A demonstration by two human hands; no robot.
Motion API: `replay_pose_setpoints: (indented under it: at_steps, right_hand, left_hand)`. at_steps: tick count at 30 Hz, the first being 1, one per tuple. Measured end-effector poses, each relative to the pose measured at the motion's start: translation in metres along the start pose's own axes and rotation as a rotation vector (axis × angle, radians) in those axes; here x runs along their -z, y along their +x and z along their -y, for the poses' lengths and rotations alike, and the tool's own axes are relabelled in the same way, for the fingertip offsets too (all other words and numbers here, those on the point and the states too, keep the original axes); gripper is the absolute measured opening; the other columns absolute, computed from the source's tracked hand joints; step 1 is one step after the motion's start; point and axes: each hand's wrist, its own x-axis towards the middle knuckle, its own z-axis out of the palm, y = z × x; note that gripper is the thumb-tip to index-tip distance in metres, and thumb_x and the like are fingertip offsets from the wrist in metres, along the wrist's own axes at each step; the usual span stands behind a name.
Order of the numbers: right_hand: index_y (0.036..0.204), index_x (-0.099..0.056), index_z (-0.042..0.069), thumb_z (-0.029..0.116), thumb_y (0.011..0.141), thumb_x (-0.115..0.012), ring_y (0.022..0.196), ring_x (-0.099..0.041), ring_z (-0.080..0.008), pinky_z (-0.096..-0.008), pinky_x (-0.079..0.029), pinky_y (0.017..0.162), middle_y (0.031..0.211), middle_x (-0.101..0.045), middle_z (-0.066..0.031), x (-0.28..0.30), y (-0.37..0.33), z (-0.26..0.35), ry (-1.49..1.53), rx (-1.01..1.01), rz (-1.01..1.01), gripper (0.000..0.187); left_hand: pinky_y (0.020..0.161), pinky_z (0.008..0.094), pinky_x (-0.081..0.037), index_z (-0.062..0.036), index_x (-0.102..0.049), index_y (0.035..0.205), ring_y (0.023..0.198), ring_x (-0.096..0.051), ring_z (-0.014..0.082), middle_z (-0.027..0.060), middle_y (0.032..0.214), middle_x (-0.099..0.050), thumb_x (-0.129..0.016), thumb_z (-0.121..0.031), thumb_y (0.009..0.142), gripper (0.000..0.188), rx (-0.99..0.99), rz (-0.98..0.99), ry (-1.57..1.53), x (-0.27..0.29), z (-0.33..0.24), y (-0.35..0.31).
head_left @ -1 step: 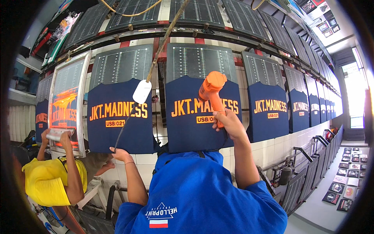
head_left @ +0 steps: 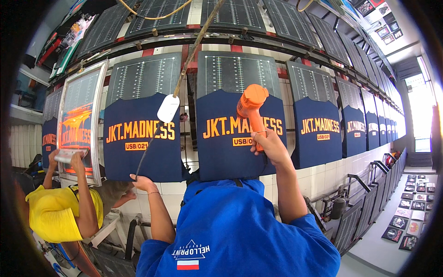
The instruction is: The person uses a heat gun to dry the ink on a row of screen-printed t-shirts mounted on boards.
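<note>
My right hand (head_left: 272, 147) is wrapped round the handle of an orange hair dryer (head_left: 251, 104). The dryer is above a navy shirt (head_left: 221, 159) with orange lettering, hiding part of the print. To the left, my left hand (head_left: 145, 183) is at the lower edge of another navy shirt (head_left: 120, 161), its fingers closed on a thin black cord (head_left: 146, 151). That cord runs up to a white power socket (head_left: 168, 108), which hangs from a cable over this shirt.
At far left, a person in a yellow shirt (head_left: 64, 210) holds a squeegee (head_left: 70, 154) on a silver-framed printing screen (head_left: 102, 85). More navy shirts on boards (head_left: 318, 138) line up rightward. Beyond the rail stands a second row of boards (head_left: 235, 14).
The other person's hands and squeegee have shifted slightly up the screen. My right hand and the hair dryer have barely moved; my left hand stays put.
</note>
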Motion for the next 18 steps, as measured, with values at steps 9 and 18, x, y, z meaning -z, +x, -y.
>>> replay_pose_setpoints:
  at_steps: [9,18]
  right_hand:
    - [0.1,-0.055,0.0,0.026,0.094,-0.06,0.062,-0.062,-0.011,-0.0242,-0.05,0.053,0.076,-0.059,-0.0033,-0.003,-0.022,0.004,-0.009,-0.086,0.044,0.026]
    - [0.095,-0.057,0.0,0.025,0.094,-0.061,0.061,-0.061,-0.012,-0.0254,-0.049,0.052,0.072,-0.059,-0.0033,-0.005,0.006,0.001,0.006,-0.021,0.12,0.025]
  left_hand:
    - [0.088,0.0409,-0.052,0.0164,-0.054,0.121,0.105,-0.064,0.038,0.0289,0.121,-0.061,-0.04,-0.045,0.103,0.065,0.046,0.008,-0.066,-0.002,0.016,0.012]
    - [0.088,0.0396,-0.052,0.0169,-0.054,0.119,0.102,-0.065,0.0369,0.0282,0.117,-0.063,-0.038,-0.043,0.104,0.064,0.037,0.019,-0.063,-0.001,0.015,0.012]
